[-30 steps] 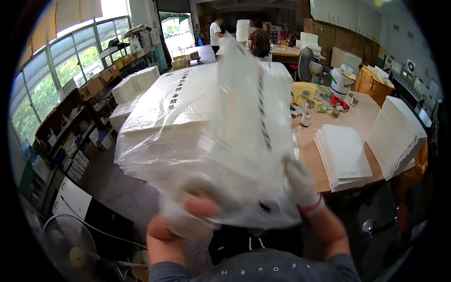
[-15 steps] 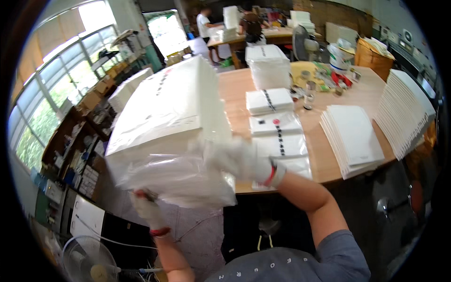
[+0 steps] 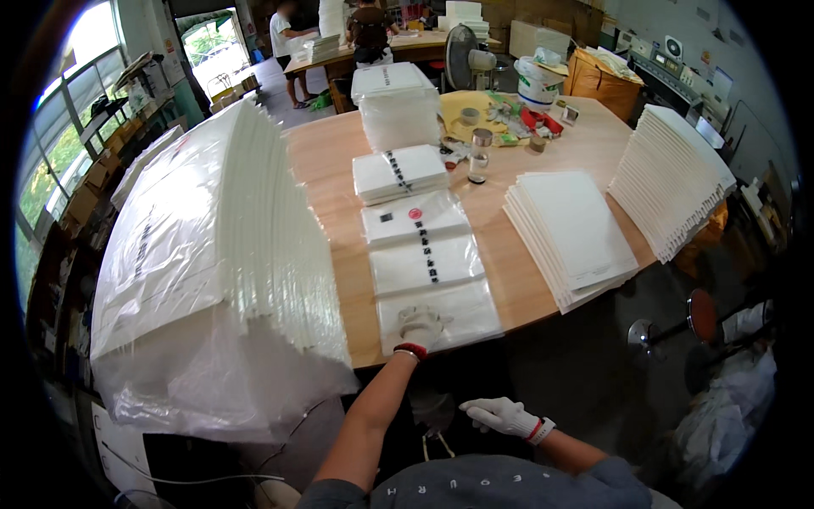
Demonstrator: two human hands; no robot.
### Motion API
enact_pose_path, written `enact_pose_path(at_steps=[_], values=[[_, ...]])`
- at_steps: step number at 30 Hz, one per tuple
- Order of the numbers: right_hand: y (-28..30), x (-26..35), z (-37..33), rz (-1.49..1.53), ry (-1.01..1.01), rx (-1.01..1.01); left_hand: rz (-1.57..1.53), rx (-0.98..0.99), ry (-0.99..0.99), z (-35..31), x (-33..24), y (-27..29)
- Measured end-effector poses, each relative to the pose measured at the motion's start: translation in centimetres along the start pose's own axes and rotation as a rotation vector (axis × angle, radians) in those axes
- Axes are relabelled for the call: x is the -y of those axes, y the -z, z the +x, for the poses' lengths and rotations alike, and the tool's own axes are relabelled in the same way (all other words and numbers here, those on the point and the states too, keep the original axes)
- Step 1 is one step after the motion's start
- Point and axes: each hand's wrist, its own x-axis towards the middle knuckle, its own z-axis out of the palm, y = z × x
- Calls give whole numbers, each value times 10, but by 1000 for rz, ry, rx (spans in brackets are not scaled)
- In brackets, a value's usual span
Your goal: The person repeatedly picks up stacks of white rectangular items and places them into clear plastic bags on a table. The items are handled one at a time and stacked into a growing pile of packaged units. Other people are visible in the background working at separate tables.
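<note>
My left hand (image 3: 420, 327), in a white knit glove with a red cuff, lies on the near end of a flat clear plastic bag (image 3: 476, 314) with dark print, its fingers loosely spread. My right hand (image 3: 502, 416), also gloved, hangs before my body below the table edge, its fingers stretched leftward and holding nothing. More printed bags (image 3: 428, 223) overlap beyond the left hand. To the left stands a tall stack of white sheets (image 3: 267, 229) wrapped in clear plastic, its loose plastic end hanging toward me.
On the wooden table (image 3: 318, 157) are a folded white pack (image 3: 398, 172), a wrapped stack (image 3: 395, 106), a glass bottle (image 3: 479, 157), a fanned white stack (image 3: 581, 233) and a leaning stack (image 3: 674, 178). A stool (image 3: 701, 316) stands right. Two people work at a far table.
Both hands have left the wrapped stack, which now rests farther left. My left hand has come across onto the flat bag; my right has dropped toward my body. The view has shifted right.
</note>
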Motion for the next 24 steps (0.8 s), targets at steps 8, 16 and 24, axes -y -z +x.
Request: enact_pose_path(at_steps=[8, 16, 24], values=[[50, 12, 76, 417, 58, -214, -129, -85, 143, 14, -5, 25], [54, -1, 100, 537, -20, -181, -438, 150, -28, 13, 10, 16], [76, 46, 180, 276, 313, -454, -457, 43, -170, 34, 30, 31]])
